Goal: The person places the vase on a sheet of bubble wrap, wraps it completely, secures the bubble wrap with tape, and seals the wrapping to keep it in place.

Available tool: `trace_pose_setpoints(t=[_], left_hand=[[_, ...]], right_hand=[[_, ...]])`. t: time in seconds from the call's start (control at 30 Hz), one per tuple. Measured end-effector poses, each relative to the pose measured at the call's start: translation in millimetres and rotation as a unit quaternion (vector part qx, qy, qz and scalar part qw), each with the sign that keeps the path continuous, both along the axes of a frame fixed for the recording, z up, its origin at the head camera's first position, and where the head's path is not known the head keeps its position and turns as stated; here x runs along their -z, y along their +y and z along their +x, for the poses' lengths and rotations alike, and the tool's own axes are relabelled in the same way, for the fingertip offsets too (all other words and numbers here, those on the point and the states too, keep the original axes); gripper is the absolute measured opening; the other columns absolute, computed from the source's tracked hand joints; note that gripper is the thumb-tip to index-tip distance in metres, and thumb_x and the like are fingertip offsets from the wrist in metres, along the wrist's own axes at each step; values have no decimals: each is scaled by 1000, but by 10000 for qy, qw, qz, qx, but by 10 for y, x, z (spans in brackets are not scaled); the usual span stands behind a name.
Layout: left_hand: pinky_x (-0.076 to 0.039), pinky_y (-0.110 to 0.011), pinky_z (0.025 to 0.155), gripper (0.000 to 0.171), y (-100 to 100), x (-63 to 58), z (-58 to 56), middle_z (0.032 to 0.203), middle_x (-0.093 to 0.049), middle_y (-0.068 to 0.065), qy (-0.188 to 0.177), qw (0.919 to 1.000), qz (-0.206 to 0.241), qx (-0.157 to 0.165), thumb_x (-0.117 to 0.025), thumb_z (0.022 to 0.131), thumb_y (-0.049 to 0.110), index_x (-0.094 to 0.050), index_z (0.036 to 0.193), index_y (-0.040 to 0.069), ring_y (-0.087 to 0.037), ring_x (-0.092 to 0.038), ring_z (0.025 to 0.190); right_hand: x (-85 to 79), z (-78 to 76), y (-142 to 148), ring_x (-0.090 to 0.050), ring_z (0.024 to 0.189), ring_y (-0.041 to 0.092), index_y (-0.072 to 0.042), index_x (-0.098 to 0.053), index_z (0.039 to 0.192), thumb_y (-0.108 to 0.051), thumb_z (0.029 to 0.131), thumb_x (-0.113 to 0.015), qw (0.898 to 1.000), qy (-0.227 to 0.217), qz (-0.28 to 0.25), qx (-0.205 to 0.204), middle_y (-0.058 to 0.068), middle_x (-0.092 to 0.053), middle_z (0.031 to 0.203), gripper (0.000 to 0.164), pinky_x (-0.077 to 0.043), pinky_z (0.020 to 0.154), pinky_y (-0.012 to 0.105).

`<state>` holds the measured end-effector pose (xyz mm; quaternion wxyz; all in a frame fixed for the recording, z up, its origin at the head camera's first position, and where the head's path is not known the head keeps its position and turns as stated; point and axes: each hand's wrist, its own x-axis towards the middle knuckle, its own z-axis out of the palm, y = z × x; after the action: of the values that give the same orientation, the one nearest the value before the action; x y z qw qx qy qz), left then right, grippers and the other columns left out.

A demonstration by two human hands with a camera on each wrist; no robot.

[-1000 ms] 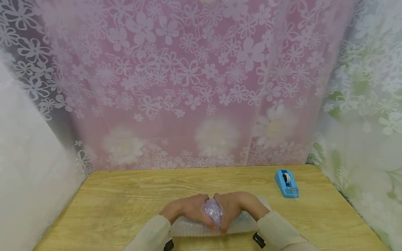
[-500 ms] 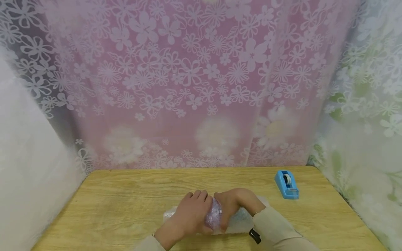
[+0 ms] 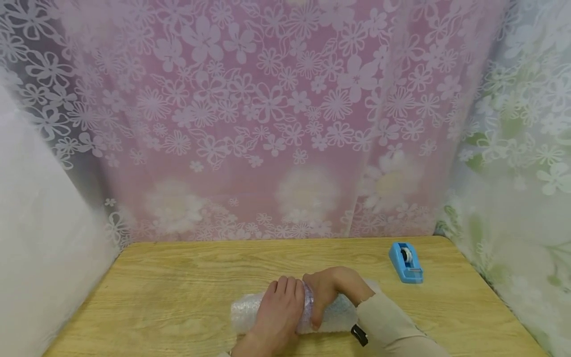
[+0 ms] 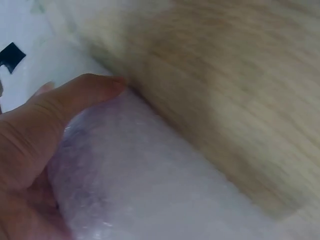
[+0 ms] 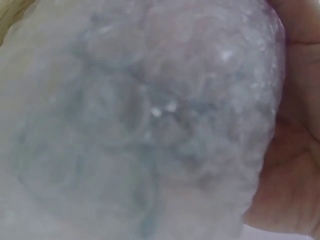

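A roll of bubble wrap lies crosswise near the front of the table, a purple tint showing at its middle. Over its left half my left hand holds it, fingers across the top. In the left wrist view, the thumb of that hand presses along the edge of the bubble wrap. My right hand grips the roll just right of the middle, fingers bent round it. In the right wrist view, a bluish thing shows dimly through the bubble wrap, its kind unclear, beside the palm.
A blue tape dispenser with a roll of tape stands on the wooden table at the back right. A pink flowered curtain hangs behind the table. Pale sheets hang at both sides.
My left hand has shifted its hold from beside the purple middle to over the roll's top, then drawn slightly nearer the front. The right hand keeps nearly the same place.
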<state>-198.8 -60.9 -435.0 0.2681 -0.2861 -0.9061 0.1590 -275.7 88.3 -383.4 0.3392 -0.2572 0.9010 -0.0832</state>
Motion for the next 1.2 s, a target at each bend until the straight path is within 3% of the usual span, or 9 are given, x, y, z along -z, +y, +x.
trace_pose_setpoints(t=[0.37, 0.5, 0.63, 0.7, 0.83, 1.0, 1.2], left_hand=[[-46, -34, 74, 74, 10, 80, -67, 89, -47, -6, -300, 9990, 337, 19, -80, 56, 49, -52, 108, 5, -21, -45, 80], [-45, -32, 73, 78, 6, 65, -68, 90, -47, -6, -181, 9996, 220, 57, -81, 55, 55, -52, 108, 5, -20, -45, 81], [-45, -32, 72, 78, 6, 57, -62, 90, -46, -5, -107, 9997, 176, 100, -82, 52, 53, -51, 105, 5, -20, -45, 82], [-46, -32, 71, 75, 11, 61, -62, 88, -46, -5, -53, 9997, 205, 147, -81, 52, 50, -51, 104, 5, -20, -45, 81], [-46, -31, 71, 68, 10, 54, -71, 87, -46, -4, 40, 9995, 254, 183, -79, 53, 44, -52, 103, 6, -18, -45, 79], [-46, -31, 73, 72, 12, 39, -80, 90, -46, -4, -191, 9994, 286, 89, -80, 54, 45, -52, 107, 6, -19, -45, 82], [-46, -32, 73, 69, 11, 30, -104, 91, -47, -5, -448, 9981, 413, 114, -80, 55, 42, -51, 106, 5, -20, -46, 84]], right_hand=[[13, 3, 46, -51, 102, 11, -16, -45, 123, -35, 62, -88, 9994, -200, -190, 201, -6, -52, 108, 77, -43, 92, 35], [5, 82, 62, -48, 114, 18, -16, -39, 136, -45, 59, -87, 9989, 409, -118, 187, -1, -49, 124, 95, -42, 93, 41], [9, 225, 111, -37, 130, 31, -10, -29, 147, -58, 57, -84, 9905, 1369, -111, 7, 9, -39, 143, 116, -35, 101, 48], [24, 316, 152, -36, 131, 34, -5, -29, 147, -60, 58, -83, 9828, 1817, -294, -116, 14, -38, 143, 117, -30, 104, 49], [55, 488, 211, -37, 130, 34, 1, -34, 142, -56, 64, -81, 9576, 2786, -580, -443, 16, -40, 140, 107, -24, 108, 49], [191, 636, 222, -40, 127, 32, 4, -40, 138, -48, 71, -80, 9288, 3604, -540, -679, 16, -44, 137, 94, -29, 106, 47], [402, 677, 178, -46, 119, 30, 5, -43, 134, -46, 66, -84, 8977, 4340, -476, -596, 16, -49, 128, 94, -38, 101, 42]])
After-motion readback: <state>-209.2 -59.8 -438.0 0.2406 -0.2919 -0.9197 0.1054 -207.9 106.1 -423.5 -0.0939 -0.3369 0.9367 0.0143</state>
